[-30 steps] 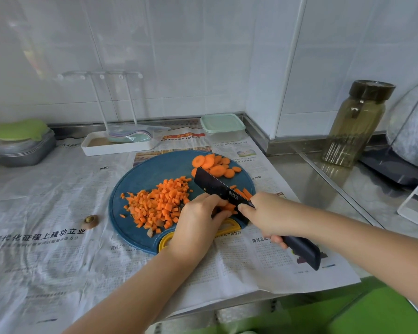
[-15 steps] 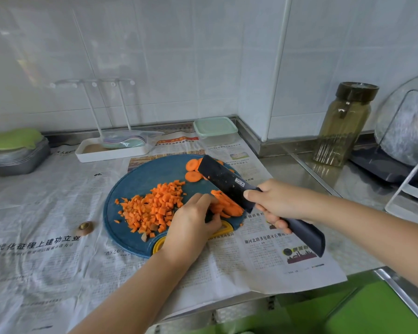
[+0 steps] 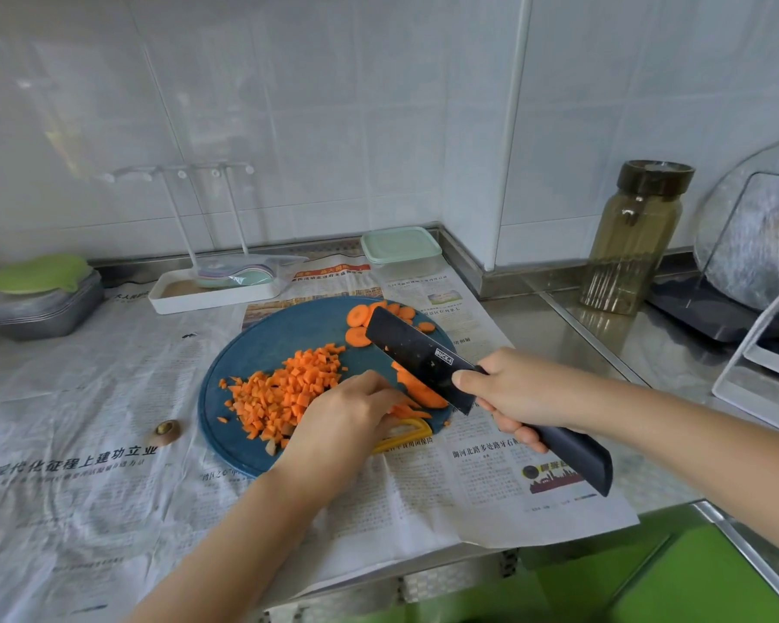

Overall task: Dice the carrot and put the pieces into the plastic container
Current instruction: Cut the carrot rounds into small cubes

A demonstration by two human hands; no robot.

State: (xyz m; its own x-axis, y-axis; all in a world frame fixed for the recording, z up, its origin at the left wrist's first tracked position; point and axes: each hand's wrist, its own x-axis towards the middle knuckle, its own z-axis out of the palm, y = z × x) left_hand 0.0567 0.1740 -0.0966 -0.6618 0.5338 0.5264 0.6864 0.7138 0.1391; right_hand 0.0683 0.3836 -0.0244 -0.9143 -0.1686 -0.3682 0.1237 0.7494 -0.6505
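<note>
Matt, creased newspaper (image 3: 86, 442) lies under the left hand (image 3: 347, 420), over a brushed metal table (image 3: 558, 335) that gleams bare beyond the right hand (image 3: 522, 393). That hand's knife (image 3: 417, 353) has a matt black, faintly speckled blade. The carrot slices (image 3: 417, 388) gripped by the left hand show smooth cut faces on a dull, grainy blue plastic cutting board (image 3: 266, 344). Beyond both hands, the plastic container (image 3: 401, 247) is cloudy and the wall tiles (image 3: 333, 105) are glossy.

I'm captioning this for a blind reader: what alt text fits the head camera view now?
A right hand holds a black knife tilted over carrot slices that the left hand steadies with curled fingers on a round blue cutting board. A pile of diced carrot lies beside them on the board; a lidded plastic container stands behind the board.
</note>
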